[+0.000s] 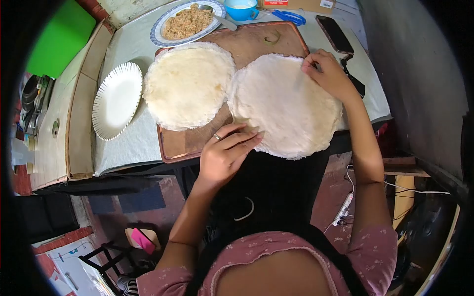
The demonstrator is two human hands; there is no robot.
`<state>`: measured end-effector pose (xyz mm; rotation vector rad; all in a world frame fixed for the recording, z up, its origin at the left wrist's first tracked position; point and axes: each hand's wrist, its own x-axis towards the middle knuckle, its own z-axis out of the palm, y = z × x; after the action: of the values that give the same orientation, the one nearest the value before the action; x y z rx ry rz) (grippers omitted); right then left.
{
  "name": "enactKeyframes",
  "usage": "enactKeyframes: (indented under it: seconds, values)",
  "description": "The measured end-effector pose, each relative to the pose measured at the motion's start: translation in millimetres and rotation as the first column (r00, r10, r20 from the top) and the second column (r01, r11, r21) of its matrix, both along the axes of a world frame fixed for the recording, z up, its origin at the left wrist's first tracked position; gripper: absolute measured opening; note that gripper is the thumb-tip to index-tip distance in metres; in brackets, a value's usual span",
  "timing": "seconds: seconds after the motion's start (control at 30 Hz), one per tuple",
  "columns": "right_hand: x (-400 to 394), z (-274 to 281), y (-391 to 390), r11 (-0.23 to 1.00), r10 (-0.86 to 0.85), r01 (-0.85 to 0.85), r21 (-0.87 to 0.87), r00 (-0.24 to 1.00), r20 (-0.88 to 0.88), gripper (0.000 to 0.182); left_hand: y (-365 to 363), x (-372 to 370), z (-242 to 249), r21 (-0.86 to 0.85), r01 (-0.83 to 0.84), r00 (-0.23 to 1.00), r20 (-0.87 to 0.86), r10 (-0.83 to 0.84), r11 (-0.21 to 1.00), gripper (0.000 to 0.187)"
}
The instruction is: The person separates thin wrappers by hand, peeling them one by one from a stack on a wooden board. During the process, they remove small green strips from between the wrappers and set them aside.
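Two round wrappers are counted, one left (190, 86) and one right (289, 108), both on one brown board (182, 143). The left wrapper lies near the board's far-left corner, slightly past its left edge. The right wrapper touches the left one and extends beyond the board's right and near edges, its near rim reaching over the worktop's (111, 155) near edge. The left hand (224, 153), one ring on a finger, has thumb and fingertips drawn together at the right wrapper's near-left rim. The right hand (326, 74) pinches that wrapper's far-right rim between thumb and forefinger, the other fingers curled. One oval plate (157, 37) of filling (186, 24) with one spoon (224, 20) stands at the board's far-left corner; one blue cup (241, 10) is just beyond the board's far edge. One pair of scissors (289, 17) and one phone (335, 34) lie toward the worktop's far-right corner. One paper plate (118, 101) sits left of the board, near the worktop's left edge. Open board shows beyond the wrappers, toward its far edge, with one small scrap (272, 38) there.
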<state>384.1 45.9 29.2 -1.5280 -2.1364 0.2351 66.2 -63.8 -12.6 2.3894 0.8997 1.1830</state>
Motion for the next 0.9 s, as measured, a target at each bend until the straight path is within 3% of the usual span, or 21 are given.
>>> enactKeyframes:
  seconds: [0.17,0.27,0.37,0.57,0.67,0.9]
  values:
    - [-29,3,-2,0.985,-0.031,0.017,0.173,0.997,0.076,0.009,-2,0,3,-0.058,0.036,0.999,-0.002,-0.036,0.998,0.033]
    - [-37,-1,3,0.981,-0.081,0.062,0.184,0.992,0.096,0.012,-4,2,1,-0.056,0.033,0.999,0.003,-0.033,0.998,0.033]
    - [-37,-2,10,0.99,-0.106,0.096,0.105,0.991,0.088,0.013,-4,3,-1,-0.026,0.016,1.0,0.005,-0.016,1.0,0.031]
    - [-22,5,34,0.972,0.056,-0.083,-0.22,0.99,-0.128,0.016,-1,2,-2,0.011,0.032,0.999,-0.002,-0.032,0.999,0.032]
    - [-23,10,31,0.977,0.082,-0.102,-0.187,0.991,-0.109,0.015,0,2,-1,0.036,0.032,0.999,-0.007,-0.032,0.999,0.032]
    - [-42,6,3,0.973,-0.002,-0.029,0.23,0.992,0.13,0.014,1,-1,-8,0.086,0.044,0.999,-0.016,-0.043,0.995,0.034]
